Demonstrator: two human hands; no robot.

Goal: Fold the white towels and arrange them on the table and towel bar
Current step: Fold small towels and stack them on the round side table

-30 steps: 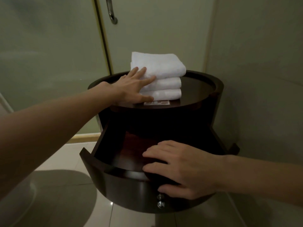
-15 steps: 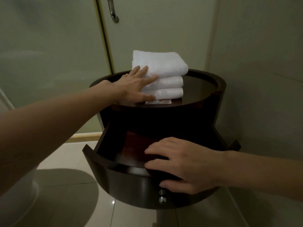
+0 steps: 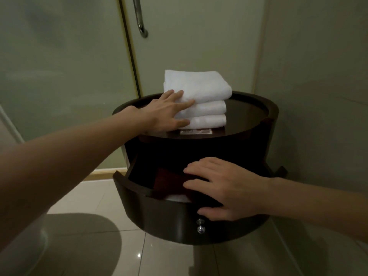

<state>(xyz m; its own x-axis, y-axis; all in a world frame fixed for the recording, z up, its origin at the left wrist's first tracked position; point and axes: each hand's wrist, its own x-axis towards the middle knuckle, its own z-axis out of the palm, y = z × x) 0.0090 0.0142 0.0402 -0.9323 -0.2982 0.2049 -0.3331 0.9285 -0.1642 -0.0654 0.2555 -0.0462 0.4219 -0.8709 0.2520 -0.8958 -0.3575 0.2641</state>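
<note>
Frosted glass panels point(image 3: 65, 76) fill the upper left of the frame, with a curved metal handle point(image 3: 140, 18) hanging at top centre and a plain pale wall point(image 3: 318, 86) on the right. Pale glossy floor tiles point(image 3: 159, 259) run along the bottom, and a rounded grey shape point(image 3: 75, 242) sits at lower left; I cannot tell what it is.

In the middle stands a round, dark wooden bench point(image 3: 254, 114) with a raised rim. The white towels point(image 3: 201, 96), three of them, folded, lie stacked on the left half of its top, the uppermost one reaching a little further right than the two below. A small printed card point(image 3: 196, 132) lies flat on the benchtop, just in front of the stack.

The left hand point(image 3: 165, 114) reaches in from the left edge of the frame. Its fingers are straight and spread, laid against the stack's left side, fingertips on the top and middle towels and the thumb beside the bottom one. It holds nothing.

Below the top, a curved drawer point(image 3: 155, 214) is pulled partly out toward the bottom of the frame, its inside dark. The right hand point(image 3: 227, 188) comes in from the right edge and holds the drawer's front: its fingers lie over the upper rim and point into the drawer, while the thumb presses the outer face. Just under the thumb is a small shiny knob point(image 3: 200, 229).
</note>
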